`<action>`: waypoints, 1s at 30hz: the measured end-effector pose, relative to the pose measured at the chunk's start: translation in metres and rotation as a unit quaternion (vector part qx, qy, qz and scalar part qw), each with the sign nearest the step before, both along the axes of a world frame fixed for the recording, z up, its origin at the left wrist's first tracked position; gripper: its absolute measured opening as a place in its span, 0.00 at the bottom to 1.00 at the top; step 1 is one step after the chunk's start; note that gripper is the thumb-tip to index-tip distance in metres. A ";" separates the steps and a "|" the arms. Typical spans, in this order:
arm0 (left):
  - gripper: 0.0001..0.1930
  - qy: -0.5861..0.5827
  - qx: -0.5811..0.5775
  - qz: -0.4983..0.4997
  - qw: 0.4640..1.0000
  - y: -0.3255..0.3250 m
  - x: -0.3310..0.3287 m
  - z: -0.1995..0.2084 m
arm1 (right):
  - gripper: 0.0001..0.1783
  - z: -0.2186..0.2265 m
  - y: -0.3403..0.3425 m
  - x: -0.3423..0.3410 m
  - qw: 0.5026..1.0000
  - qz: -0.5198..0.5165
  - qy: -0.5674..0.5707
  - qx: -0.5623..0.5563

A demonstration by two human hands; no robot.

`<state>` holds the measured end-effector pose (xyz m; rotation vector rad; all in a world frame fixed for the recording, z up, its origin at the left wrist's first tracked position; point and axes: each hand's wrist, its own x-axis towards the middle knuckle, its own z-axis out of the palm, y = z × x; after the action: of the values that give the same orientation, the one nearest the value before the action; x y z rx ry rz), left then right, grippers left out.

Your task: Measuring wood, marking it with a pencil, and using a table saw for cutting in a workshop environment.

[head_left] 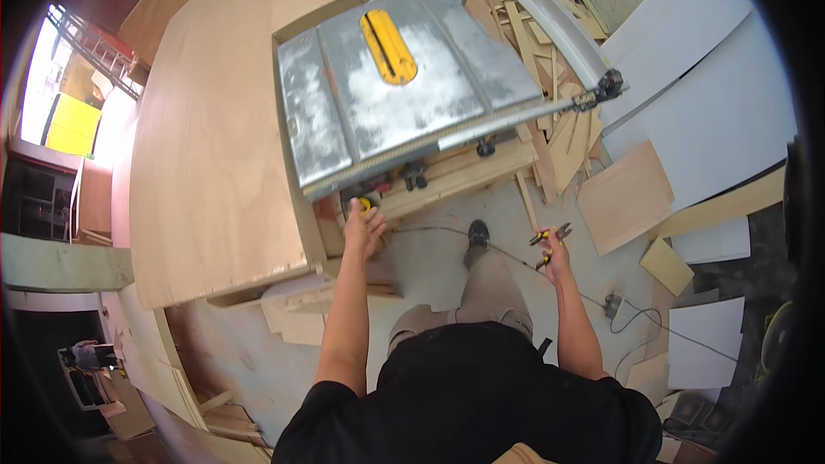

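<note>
A table saw [447, 60] with a worn grey metal top and a yellow throat plate [388, 46] is set into a wooden bench in front of me. My left hand [367, 232] is at the saw's front left corner, thumb and fingers closed on a small round yellow-and-black thing [365, 204]. Whether this belongs to the saw I cannot tell. Out to the right, over the floor, my right hand [554, 256] grips pliers [550, 235] with yellow-and-black handles, their jaws pointing away to the right. The saw's fence rail [516, 123] runs along its near edge.
A wide plywood surface [215, 129] adjoins the saw on the left. Wood offcuts [563, 133] pile up beyond its right side. A cable [593, 299] with a plug crosses the floor by my foot. White sheets [713, 112] lie at the right; a person [90, 354] is far left.
</note>
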<state>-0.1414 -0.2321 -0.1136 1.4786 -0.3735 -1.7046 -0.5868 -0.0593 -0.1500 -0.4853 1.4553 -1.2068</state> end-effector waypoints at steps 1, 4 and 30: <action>0.47 0.039 0.006 0.090 0.995 -0.018 -0.001 -0.002 | 0.21 0.002 -0.043 -0.015 0.997 0.019 0.063 -0.035; 0.58 0.064 -0.008 0.250 0.966 -0.070 -0.002 0.000 | 0.25 0.004 -0.156 -0.049 0.997 0.052 0.040 -0.027; 0.52 0.214 0.087 0.447 0.864 -0.139 -0.081 0.032 | 0.35 0.013 -0.316 -0.064 0.845 -0.218 -0.481 -0.086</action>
<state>-0.2228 -0.3710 -0.0816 1.0599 0.6436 -1.2297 -0.6510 -0.3751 -0.1372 0.3615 0.5775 -1.6105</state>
